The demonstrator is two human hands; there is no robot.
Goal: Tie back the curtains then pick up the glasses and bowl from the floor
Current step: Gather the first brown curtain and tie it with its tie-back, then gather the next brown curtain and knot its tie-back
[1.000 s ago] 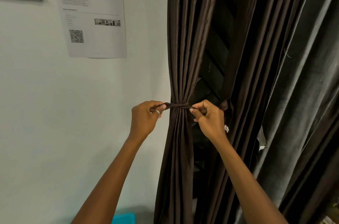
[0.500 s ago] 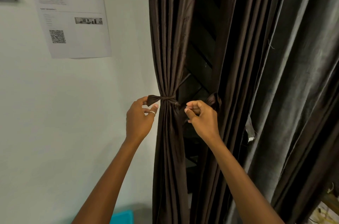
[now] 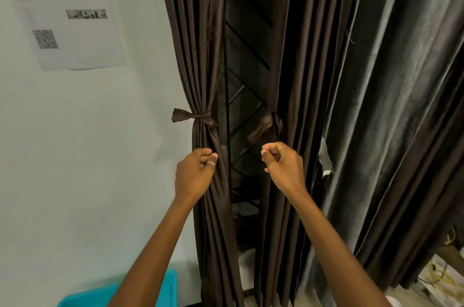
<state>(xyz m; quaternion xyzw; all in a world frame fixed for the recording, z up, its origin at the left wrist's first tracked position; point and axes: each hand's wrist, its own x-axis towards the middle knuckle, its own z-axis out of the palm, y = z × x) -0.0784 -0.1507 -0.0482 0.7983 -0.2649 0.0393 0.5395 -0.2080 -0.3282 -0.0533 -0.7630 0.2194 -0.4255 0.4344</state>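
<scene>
While the left hand (image 3: 194, 173) curls its fingers (image 3: 204, 153) round the gathered folds of the left curtain (image 3: 200, 68), a knotted tie (image 3: 198, 115) cinches that curtain just above them. The right hand (image 3: 283, 168) is closed in a loose fist, gripping nothing visible (thumb against forefinger). A second tie (image 3: 266, 128) hangs just above its fingers (image 3: 272, 147), in front of the right curtain (image 3: 313, 80). A blue bin (image 3: 80, 299) sits well below the left hand.

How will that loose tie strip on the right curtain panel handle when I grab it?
The loose tie strip will probably be floppy and light: it droops in a soft curl. Its sheen suggests it may slip in a pinch. It should cinch well; the knotted tie bunches the left panel tightly.
</scene>
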